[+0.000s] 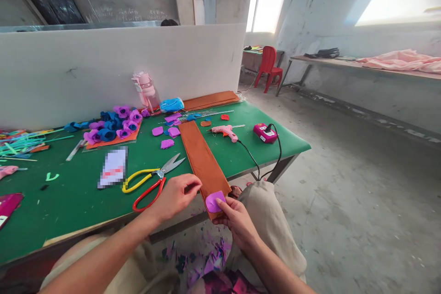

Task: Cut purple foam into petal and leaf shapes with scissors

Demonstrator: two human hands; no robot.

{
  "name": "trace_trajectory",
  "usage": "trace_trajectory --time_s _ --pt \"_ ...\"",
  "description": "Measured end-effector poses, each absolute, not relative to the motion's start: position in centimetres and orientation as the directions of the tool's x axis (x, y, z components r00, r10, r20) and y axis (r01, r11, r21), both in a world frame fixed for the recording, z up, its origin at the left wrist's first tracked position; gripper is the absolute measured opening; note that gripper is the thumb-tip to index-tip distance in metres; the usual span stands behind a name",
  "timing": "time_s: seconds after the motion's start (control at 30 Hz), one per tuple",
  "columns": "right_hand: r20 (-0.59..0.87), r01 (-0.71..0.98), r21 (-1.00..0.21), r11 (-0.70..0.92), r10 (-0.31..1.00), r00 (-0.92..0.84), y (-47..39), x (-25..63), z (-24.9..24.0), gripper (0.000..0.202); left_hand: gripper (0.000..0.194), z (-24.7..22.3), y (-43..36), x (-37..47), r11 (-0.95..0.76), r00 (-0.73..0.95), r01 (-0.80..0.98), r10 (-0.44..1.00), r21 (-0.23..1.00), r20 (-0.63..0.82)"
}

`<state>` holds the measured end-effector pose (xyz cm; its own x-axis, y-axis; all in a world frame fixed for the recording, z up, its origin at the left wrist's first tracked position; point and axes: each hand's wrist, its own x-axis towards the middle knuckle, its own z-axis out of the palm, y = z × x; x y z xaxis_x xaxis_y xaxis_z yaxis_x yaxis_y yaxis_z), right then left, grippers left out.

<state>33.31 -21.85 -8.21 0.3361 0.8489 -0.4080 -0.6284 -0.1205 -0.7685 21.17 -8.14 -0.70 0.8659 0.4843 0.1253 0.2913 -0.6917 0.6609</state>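
Note:
My right hand [234, 216] pinches a purple paper petal [214, 202] between thumb and fingers, over the near end of a long brown paper strip [203, 156]. That strip reaches past the table's front edge. Just left of it, my left hand [182, 193] is raised with its fingers curled together; whether anything small is between them is hidden. Open-bladed scissors [161, 173] with yellow and red handles lie beside my left hand. More purple petals [167, 144] are scattered left of the strip. A pink glue gun [224, 132] rests right of it.
The green table [82, 206] bears purple and blue paper flowers [109, 125], a pink bottle [146, 87], a blue packet [171, 104] and a magenta power socket [265, 133] with a black cord. A white partition [103, 64] stands behind. Paper scraps [213, 257] lie below.

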Motion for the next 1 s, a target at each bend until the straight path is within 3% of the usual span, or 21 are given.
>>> trace_trajectory --time_s 0.07,0.1,0.17,0.27,0.63,1.0 --pt "-0.422 -0.625 -0.768 -0.141 0.845 0.328 -21.8 33.3 -8.3 0.041 0.020 -1.3 -8.2 21.0 -0.434 0.769 0.470 0.628 0.769 -0.115" --pt "-0.424 -0.620 -0.771 -0.148 0.844 0.327 -21.8 33.3 -8.4 0.040 0.025 -1.7 -8.4 20.9 -0.295 0.734 0.529 0.630 0.796 -0.254" --pt "-0.422 -0.605 -0.781 -0.153 0.844 0.332 -21.8 33.3 -8.5 0.039 0.037 -2.8 -9.0 20.8 -0.065 0.699 0.597 0.531 0.799 -0.479" --pt "-0.411 -0.580 -0.801 -0.148 0.841 0.352 -21.7 33.3 -8.5 0.038 0.050 -4.5 -9.8 20.9 0.111 0.682 0.632 0.389 0.767 -0.619" --pt "-0.369 -0.504 -0.856 -0.117 0.820 0.437 -21.6 33.3 -9.3 0.032 0.030 -6.4 -10.5 21.1 0.372 0.767 0.402 0.362 0.837 -0.530" --pt "-0.365 -0.512 -0.852 -0.113 0.828 0.425 -21.7 33.1 -9.6 0.031 0.031 -6.7 -10.4 20.6 0.421 0.780 0.379 0.335 0.824 -0.529"
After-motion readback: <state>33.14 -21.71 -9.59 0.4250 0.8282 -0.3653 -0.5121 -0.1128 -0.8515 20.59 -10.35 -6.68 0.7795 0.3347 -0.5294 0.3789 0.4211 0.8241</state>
